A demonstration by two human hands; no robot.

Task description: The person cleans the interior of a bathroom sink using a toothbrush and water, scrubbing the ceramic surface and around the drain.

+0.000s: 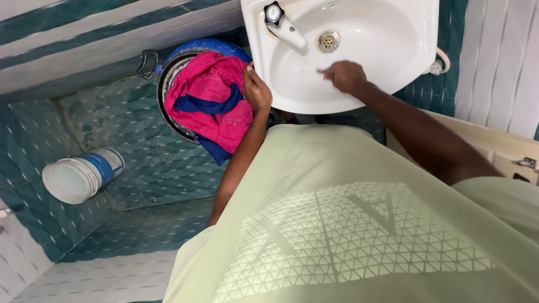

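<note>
A teal tiled floor (pixel 140 168) ran beneath one white wall basin (pixel 393 62). Beside the basin stood one blue bucket (pixel 193 49), heaped with one pink-and-blue cloth (pixel 216 98); it looked soft, limp and light, best gathered by a bunched fold. One small white tub (pixel 81 177) lay tipped on the floor, well apart. The left hand (pixel 256 90) gripped the cloth's edge. The right hand (pixel 345 76), fingers curled and empty, rested inside the basin, below one tap (pixel 283 25).

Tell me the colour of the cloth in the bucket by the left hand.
Pink with dark blue trim, seen in the head view.
</note>
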